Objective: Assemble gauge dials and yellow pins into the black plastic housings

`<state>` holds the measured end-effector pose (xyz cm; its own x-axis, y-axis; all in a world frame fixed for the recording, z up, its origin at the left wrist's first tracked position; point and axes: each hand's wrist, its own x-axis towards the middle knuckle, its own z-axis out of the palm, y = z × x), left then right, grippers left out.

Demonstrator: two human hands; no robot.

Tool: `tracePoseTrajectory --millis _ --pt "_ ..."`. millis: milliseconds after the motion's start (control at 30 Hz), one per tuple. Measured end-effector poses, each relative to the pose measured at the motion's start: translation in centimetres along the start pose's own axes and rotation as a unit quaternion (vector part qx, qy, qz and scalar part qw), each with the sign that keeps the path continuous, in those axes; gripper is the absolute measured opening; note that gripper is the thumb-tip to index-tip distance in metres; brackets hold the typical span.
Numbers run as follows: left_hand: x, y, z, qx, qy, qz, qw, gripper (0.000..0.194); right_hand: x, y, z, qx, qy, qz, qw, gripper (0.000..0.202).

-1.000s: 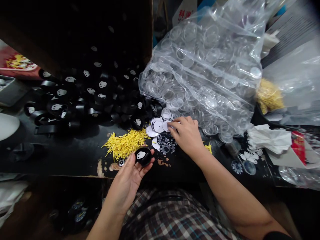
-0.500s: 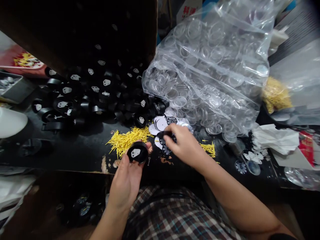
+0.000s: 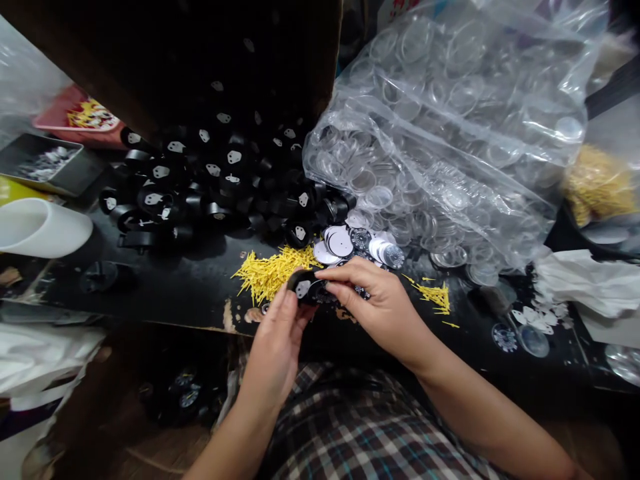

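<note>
My left hand (image 3: 274, 343) is closed round a small round black case (image 3: 302, 289) with a white plate inside it, tilted over the bench edge. Against the case's right side, my right hand (image 3: 377, 300) pinches a thin dark disc (image 3: 320, 291), which looks like a printed dial; my fingers partly cover it. Beyond the hands, a pile of yellow clock hands (image 3: 273, 273) lies beside a heap of white-backed and black printed dials (image 3: 339, 241). More yellow pieces (image 3: 435, 295) are scattered to the right of my right hand.
Many black cases (image 3: 160, 172) spill from a dark box at the back left. A plastic bag (image 3: 450, 140) of clear round covers leans at the back right. A white cup (image 3: 47, 227), metal tray (image 3: 65, 180) and red tray (image 3: 50, 119) stand left. Crumpled tissue (image 3: 580, 280) lies right.
My right hand has moved from the dial heap to the case with the dark disc. The case is now tilted towards it. The camera view has shifted left.
</note>
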<state>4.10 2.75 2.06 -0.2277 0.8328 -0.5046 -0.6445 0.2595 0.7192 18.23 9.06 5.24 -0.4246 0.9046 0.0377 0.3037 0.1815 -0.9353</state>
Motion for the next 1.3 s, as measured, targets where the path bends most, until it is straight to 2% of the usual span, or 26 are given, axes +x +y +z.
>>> tracePoseTrajectory --millis 67,267,500,600,667,867,967,1033,1133,1200,1267,1300 --pt "-0.1 -0.2 0.1 0.045 -0.008 -0.01 0.999 0.033 0.1 -0.3 0.3 -0.026 -0.002 -0.01 1.0 0.022" --pt "-0.1 -0.9 -0.9 0.149 -0.066 0.018 0.986 0.036 0.1 -0.1 0.6 -0.046 -0.004 0.066 0.997 0.005" --pt "0.3 -0.9 -1.4 0.146 -0.101 -0.004 0.984 0.029 0.1 -0.3 0.0 -0.097 -0.022 0.015 0.995 0.008" --pt "0.3 -0.9 -1.2 0.13 -0.11 -0.005 0.985 0.028 0.1 -0.1 0.1 -0.095 -0.02 0.046 0.994 0.005" --pt "0.2 -0.9 -1.1 0.117 -0.112 -0.01 0.987 0.029 -0.2 0.1 0.1 -0.095 -0.032 0.069 0.993 0.011" --pt "-0.8 -1.5 -2.0 0.124 -0.112 -0.063 0.984 0.031 -1.8 0.5 0.0 -0.06 -0.118 0.099 0.986 0.022" --pt "-1.1 -1.4 -2.8 0.114 -0.065 -0.056 0.99 0.031 -1.4 0.9 0.3 -0.093 -0.133 0.073 0.984 0.015" --pt "-1.0 -1.0 -3.1 0.078 -0.017 -0.034 0.996 0.03 -0.3 1.3 0.9 -0.199 -0.11 0.032 0.973 0.012" --pt "-0.7 -0.3 -3.0 0.024 0.023 -0.005 0.999 0.025 1.6 2.0 2.5 -0.385 -0.083 -0.012 0.919 0.012" --pt "-0.6 -0.1 -2.8 0.0 0.037 0.015 0.999 0.022 2.5 2.2 3.4 -0.456 -0.086 -0.028 0.885 0.014" --pt "-0.5 0.0 -2.5 -0.021 0.046 0.031 0.998 0.02 2.9 2.3 3.9 -0.475 -0.092 -0.037 0.874 0.014" --pt "-0.5 -0.1 -2.4 -0.031 0.046 0.035 0.998 0.021 2.8 2.2 4.0 -0.466 -0.096 -0.037 0.879 0.014"
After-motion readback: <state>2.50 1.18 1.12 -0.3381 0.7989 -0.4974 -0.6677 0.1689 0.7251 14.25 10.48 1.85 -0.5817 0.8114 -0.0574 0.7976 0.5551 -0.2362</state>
